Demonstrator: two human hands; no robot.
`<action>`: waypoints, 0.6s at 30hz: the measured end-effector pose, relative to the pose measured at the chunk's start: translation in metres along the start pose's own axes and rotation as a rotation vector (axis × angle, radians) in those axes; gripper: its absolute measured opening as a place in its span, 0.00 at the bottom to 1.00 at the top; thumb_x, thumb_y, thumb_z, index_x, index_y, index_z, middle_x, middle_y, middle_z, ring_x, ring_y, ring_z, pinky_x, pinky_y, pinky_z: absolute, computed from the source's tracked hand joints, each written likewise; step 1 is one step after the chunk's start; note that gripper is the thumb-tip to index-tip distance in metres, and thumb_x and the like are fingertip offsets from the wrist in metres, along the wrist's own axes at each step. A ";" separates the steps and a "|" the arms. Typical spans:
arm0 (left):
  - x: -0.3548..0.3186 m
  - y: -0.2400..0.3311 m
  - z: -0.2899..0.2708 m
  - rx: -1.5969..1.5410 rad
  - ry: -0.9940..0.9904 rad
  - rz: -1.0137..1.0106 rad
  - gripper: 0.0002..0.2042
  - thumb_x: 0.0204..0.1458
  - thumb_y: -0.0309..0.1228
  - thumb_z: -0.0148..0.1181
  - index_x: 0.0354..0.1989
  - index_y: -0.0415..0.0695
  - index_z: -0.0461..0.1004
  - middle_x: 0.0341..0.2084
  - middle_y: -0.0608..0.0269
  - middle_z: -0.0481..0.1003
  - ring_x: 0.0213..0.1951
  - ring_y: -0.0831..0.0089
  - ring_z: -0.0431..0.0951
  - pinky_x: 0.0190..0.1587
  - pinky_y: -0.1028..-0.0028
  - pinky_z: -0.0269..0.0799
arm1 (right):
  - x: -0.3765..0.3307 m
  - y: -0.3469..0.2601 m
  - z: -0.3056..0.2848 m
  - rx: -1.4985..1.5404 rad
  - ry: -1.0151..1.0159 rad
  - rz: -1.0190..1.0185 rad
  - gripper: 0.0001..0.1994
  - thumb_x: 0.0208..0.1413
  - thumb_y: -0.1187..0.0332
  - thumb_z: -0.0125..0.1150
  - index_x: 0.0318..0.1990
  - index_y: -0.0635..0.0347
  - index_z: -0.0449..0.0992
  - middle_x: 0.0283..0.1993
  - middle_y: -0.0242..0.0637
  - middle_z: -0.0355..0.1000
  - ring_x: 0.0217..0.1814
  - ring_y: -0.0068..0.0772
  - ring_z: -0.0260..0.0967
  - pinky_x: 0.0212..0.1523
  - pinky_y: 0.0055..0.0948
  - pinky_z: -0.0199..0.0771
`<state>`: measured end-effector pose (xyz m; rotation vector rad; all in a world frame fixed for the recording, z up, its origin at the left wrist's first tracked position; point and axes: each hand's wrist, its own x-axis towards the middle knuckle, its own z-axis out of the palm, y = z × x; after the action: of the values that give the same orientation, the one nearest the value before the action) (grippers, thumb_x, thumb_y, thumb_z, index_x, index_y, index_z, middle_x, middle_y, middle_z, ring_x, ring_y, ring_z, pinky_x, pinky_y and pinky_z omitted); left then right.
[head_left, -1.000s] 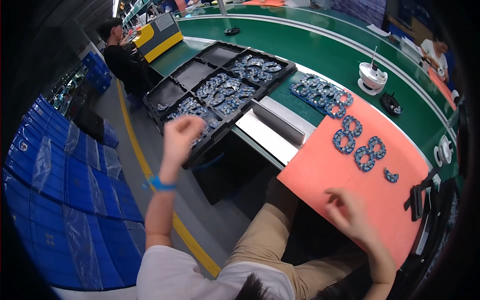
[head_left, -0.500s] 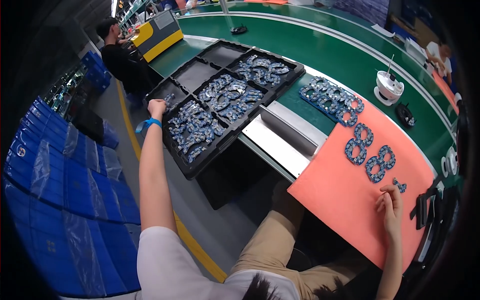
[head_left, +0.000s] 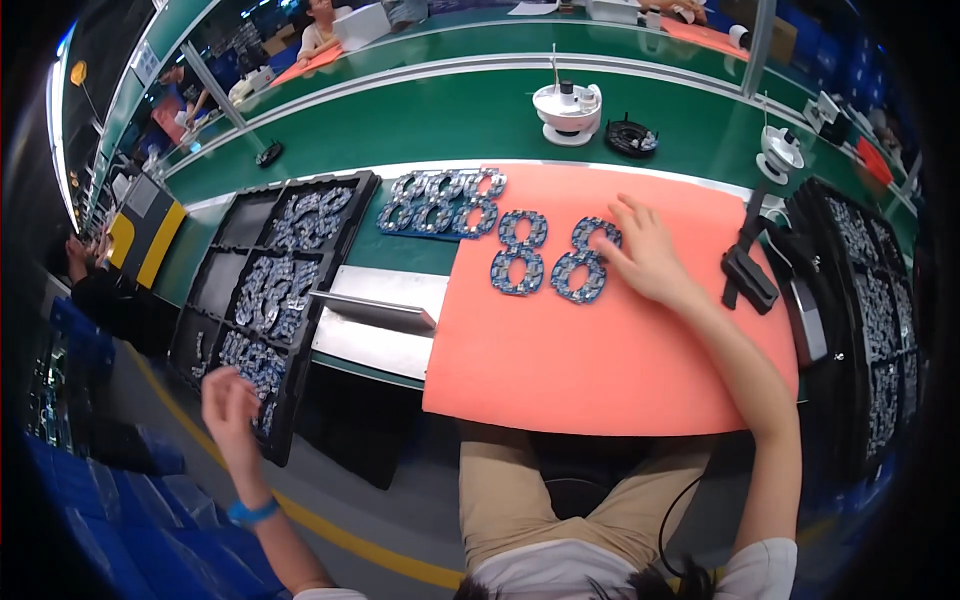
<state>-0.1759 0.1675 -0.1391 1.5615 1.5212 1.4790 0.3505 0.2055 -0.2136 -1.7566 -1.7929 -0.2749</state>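
My left hand (head_left: 232, 402), wrist in a blue band, is beside the near end of a black compartment tray (head_left: 212, 280). Its fingers are loosely bent and apart, with nothing visible in them. Loose blue circuit boards (head_left: 268, 295) heap several of the tray's compartments. On an orange mat (head_left: 590, 370), my right hand (head_left: 648, 255) is spread with fingers outstretched. It covers part of a figure-eight circuit board panel (head_left: 577, 280); whether it touches the panel I cannot tell. Another such panel (head_left: 517, 272) lies to the left, and more panels (head_left: 440, 205) sit together at the mat's far left corner.
A black strapped device (head_left: 750, 280) rests on the mat's right side. Beyond it stands a second black tray (head_left: 865, 300) of boards. White domed units (head_left: 568, 112) and a round black part (head_left: 631, 138) sit on the green conveyor (head_left: 430, 125). A metal plate with a raised bar (head_left: 375, 312) separates tray and mat.
The view has swung to the right. My left hand has come away from the small boards in the tray's near-left compartment. My right hand has moved farther onto the mat, and its fingers have straightened.
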 end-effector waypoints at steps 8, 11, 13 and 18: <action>-0.081 0.107 0.161 -0.009 -0.841 0.246 0.18 0.48 0.25 0.61 0.49 0.37 0.69 0.37 0.57 0.75 0.38 0.72 0.76 0.41 0.76 0.70 | -0.002 -0.001 -0.008 0.445 -0.025 0.110 0.17 0.49 0.64 0.63 0.42 0.65 0.68 0.45 0.46 0.71 0.44 0.38 0.71 0.41 0.34 0.71; -0.072 0.108 0.229 0.228 -0.840 0.571 0.35 0.47 0.39 0.64 0.59 0.33 0.55 0.55 0.44 0.61 0.56 0.55 0.63 0.54 0.62 0.64 | -0.001 -0.013 -0.019 0.946 -0.055 0.239 0.17 0.49 0.68 0.63 0.42 0.65 0.65 0.34 0.42 0.74 0.33 0.28 0.74 0.30 0.26 0.72; -0.065 0.106 0.278 0.370 -0.655 0.754 0.41 0.45 0.44 0.66 0.60 0.29 0.52 0.58 0.39 0.56 0.59 0.49 0.59 0.55 0.59 0.63 | 0.000 -0.010 -0.026 0.878 -0.004 0.184 0.16 0.51 0.70 0.62 0.43 0.62 0.62 0.29 0.36 0.75 0.28 0.22 0.73 0.24 0.20 0.70; -0.042 0.091 0.362 0.410 -0.464 0.769 0.39 0.42 0.43 0.67 0.55 0.29 0.57 0.51 0.38 0.61 0.52 0.45 0.63 0.51 0.58 0.65 | 0.003 -0.002 -0.031 1.270 -0.085 0.397 0.17 0.52 0.71 0.62 0.43 0.58 0.58 0.32 0.38 0.74 0.33 0.23 0.73 0.27 0.21 0.71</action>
<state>0.1939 0.2223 -0.1743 2.7158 1.0212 1.0261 0.3577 0.1907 -0.1868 -1.0823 -1.1097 0.9165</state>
